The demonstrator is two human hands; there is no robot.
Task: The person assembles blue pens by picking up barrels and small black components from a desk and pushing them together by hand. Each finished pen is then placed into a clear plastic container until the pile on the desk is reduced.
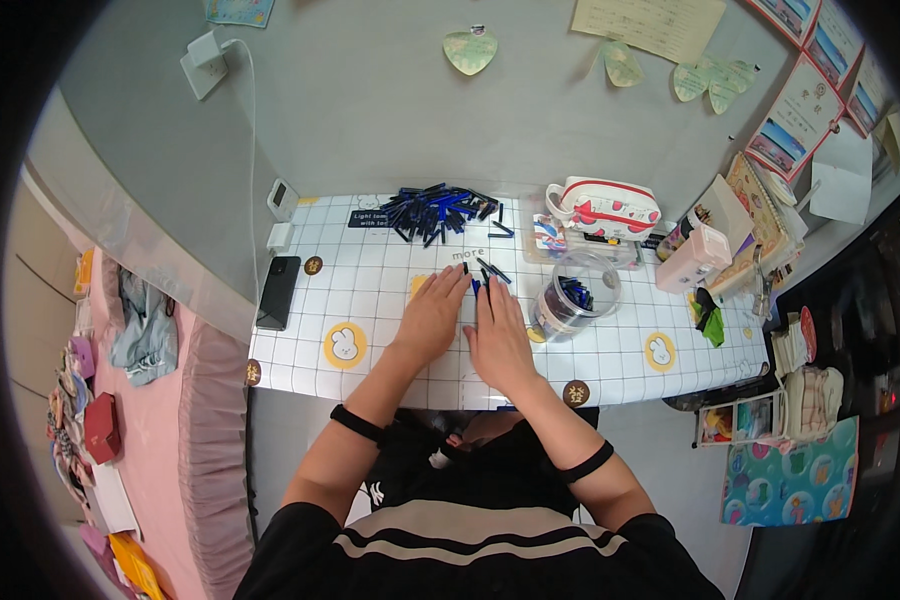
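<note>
My left hand (434, 314) lies on the white checked tabletop (610, 370), fingers stretched forward and close together. Beside it, my right hand (501, 338) also rests with straight fingers. A few small dark blue sticks, which look like ink cartridges (476, 286), lie at and between my fingertips, partly covered. Just beyond the right fingertips are more loose cartridges (494, 272). A large heap of cartridges (440, 212) is spread at the back of the table. To the right of my right hand, a clear round tub (568, 322) holds several cartridges.
A black phone (278, 293) lies at the table's left edge. At the back right, a white and red pencil case (606, 207) sits on a clear box (542, 251). A pink container (693, 258) and upright books (755, 215) stand at the right end. The grey wall (370, 110) borders the back.
</note>
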